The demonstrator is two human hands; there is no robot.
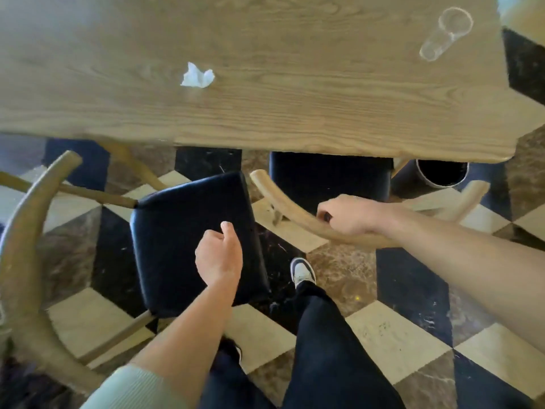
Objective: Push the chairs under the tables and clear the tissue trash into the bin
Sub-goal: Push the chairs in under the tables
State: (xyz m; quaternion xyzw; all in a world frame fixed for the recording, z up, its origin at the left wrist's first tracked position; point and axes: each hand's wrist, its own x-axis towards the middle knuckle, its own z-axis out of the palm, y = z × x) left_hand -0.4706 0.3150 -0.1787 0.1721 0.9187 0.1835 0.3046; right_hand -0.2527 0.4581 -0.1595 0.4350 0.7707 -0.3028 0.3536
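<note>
The right hand (351, 215), at centre right of the frame, has its fingers wrapped round the curved pale wooden backrest rail (298, 215) of a chair whose black padded seat (330, 175) already sits mostly beneath the near edge of the light oak-grain table (295, 107); the left hand (219, 256) hovers at lower centre over a second black cushioned seat (191, 231), fingers loosely curled and holding nothing; that second chair stands turned askew and well clear of the table, its own bent wooden back (26, 261) sweeping down the left edge of the frame. Both chairs look stiff and fairly solid, likely to slide rather than tip on the smooth checkered marble floor (395, 335) if pushed low on the rail; the rail is the natural place to grip. A crumpled white tissue (197, 75) lies on the tabletop at upper left, light and soft, easily pinched up; a clear plastic cup (446, 33) lies tipped at upper right. A round dark bin (441, 172) peeks out under the table's right corner; open floor lies behind the person's feet.
</note>
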